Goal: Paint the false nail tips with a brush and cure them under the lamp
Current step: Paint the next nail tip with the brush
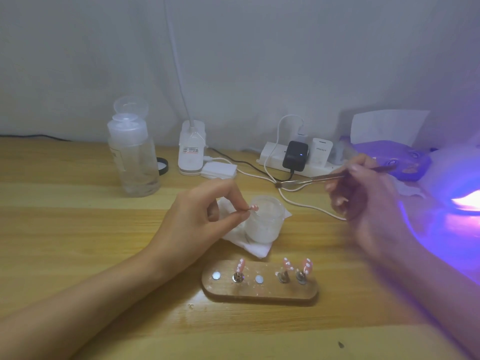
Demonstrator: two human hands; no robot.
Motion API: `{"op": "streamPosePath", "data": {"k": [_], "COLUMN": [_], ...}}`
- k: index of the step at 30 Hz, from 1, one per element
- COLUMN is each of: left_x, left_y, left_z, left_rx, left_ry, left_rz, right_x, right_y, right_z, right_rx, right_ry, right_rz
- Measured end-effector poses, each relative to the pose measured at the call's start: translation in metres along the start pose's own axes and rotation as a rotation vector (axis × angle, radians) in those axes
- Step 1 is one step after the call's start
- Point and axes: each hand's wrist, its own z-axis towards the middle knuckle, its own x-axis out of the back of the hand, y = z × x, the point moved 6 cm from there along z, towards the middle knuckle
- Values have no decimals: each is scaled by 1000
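Observation:
My left hand [205,214] pinches a small pink nail tip with white dots [254,207] between thumb and forefinger, just over a frosted glass jar [262,222]. My right hand [368,198], blurred, grips a thin brush [322,179] that points left, off to the right of the jar. Near the table's front lies a wooden holder [259,291] with three pink dotted tips [240,265] [287,263] [307,265] standing on pegs and two bare magnet spots. The curing lamp [465,203] glows violet at the right edge.
The jar sits on a white tissue [255,249]. At the back stand a clear pump bottle [133,157], a clip desk lamp base [191,154], a stack of white pads [219,170], a power strip with chargers [296,157] and loose cables [304,203]. A purple device [400,157] sits behind the lamp.

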Motion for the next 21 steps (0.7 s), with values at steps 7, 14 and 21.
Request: {"op": "streamPosePath", "data": {"k": [7,14,21], "left_x": [0,1,1], "left_y": [0,1,3], "left_z": [0,0,0], "left_rx": [9,10,-5], "left_ry": [-4,9,4], "left_rz": [-10,12,6], "right_x": [-22,-14,-21], "right_y": [17,18,15], "right_z": [-19,-20,-22], "right_rx": [-142,-192,-176], "right_ry": [-30,76,9], "right_rz": [-36,-81,-88]}}
